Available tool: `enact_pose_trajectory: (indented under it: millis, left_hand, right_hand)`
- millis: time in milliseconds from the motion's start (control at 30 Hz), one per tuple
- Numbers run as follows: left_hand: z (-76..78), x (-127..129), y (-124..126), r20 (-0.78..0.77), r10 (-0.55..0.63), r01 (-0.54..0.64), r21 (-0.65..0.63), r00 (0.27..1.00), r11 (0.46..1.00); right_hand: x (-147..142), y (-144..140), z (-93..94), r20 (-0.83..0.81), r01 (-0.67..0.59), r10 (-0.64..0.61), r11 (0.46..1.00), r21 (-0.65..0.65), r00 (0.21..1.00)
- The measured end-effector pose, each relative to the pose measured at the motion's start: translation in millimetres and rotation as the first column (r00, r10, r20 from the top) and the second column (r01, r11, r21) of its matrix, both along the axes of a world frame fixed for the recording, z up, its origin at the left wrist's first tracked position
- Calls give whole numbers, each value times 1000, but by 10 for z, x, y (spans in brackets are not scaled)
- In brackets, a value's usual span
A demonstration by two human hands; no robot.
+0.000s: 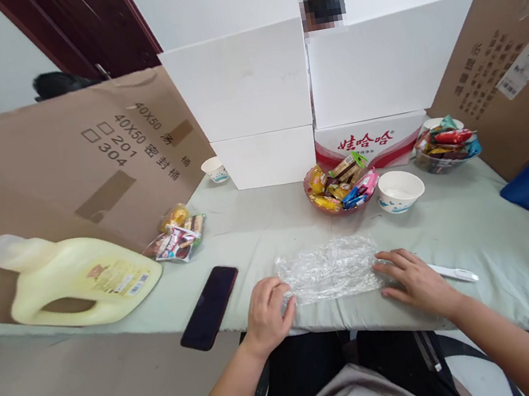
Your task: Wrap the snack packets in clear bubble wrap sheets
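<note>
Two hands lie flat on a crinkled clear plastic bag (330,269) spread at the near edge of the bench (259,226). The left hand (266,311) presses its left end, the right hand (413,280) its right end; neither grip is clenched, fingers loose and spread. A dark phone (210,307) lies just left, a white pen (454,273) beside the right hand, a bowl of snacks (341,186) behind.
</note>
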State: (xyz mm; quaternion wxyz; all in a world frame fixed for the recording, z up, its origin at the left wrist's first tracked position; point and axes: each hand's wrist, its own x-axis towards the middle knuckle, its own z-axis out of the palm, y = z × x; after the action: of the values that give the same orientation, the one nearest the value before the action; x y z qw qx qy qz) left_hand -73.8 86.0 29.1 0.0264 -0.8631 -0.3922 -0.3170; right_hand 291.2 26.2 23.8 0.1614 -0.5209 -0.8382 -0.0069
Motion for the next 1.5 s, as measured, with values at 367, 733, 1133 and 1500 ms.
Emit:
enact_pose_trajectory:
  millis: [367, 733, 1133, 1500]
  left_hand:
    - [99, -257, 180, -17, -311, 293, -292, 950, 911]
    - [1, 56, 551, -117, 199, -229, -373, 973, 899]
    - [13, 589, 186, -206, 108, -131, -101, 973, 986]
    - [-184, 906, -24, -289, -136, 9, -401, 947, 916]
  right_hand:
    - [0, -84, 35, -59, -114, 118, 992, 62, 991]
    - [-304, 293, 47, -54, 464, -494, 844, -269, 868]
    - [-539, 431, -109, 124, 574, -563, 814, -87, 817]
    - [-338, 226, -73, 98, 474, -476, 879, 48, 874]
